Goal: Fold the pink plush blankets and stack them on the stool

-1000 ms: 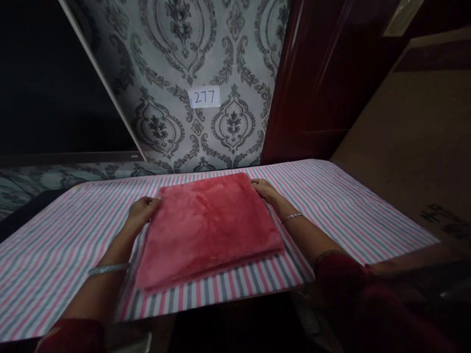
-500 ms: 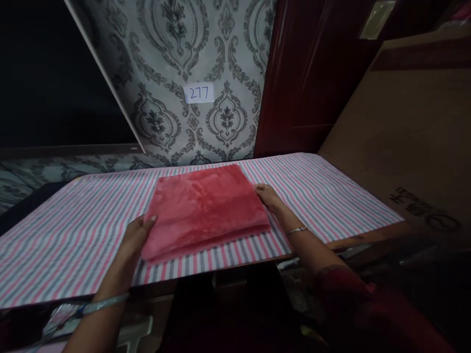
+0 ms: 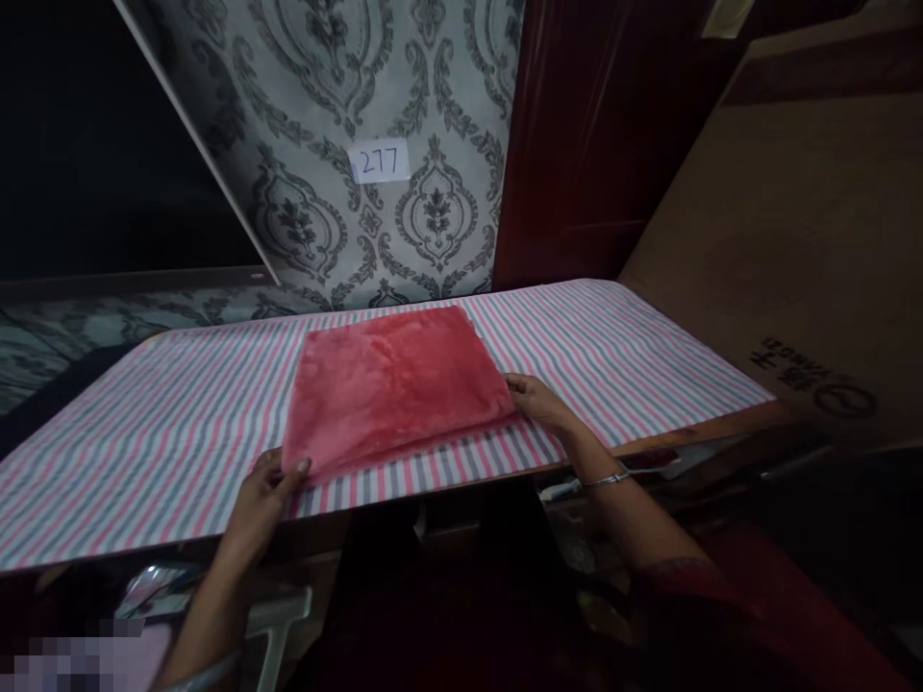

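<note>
A plush, coral-red folded cloth lies flat on the table, which has a striped cover. My left hand grips its near left corner, thumb on top and the other fingers at the edge or beneath. At the near right side my right hand pinches the cloth's edge, its fingertips partly hidden by the fabric. The cloth's near edge runs between the two hands, close to the front of the table.
A large cardboard box leans at the right end of the table. Behind stands a patterned wall with a paper label reading 277. A dark screen hangs at the left. Small items lie under the table's front edge.
Both hands have slid along the cloth's sides toward its near corners. The near edge, which showed a thick fold, now looks thinner and lies slightly farther back. The view has shifted a little.
</note>
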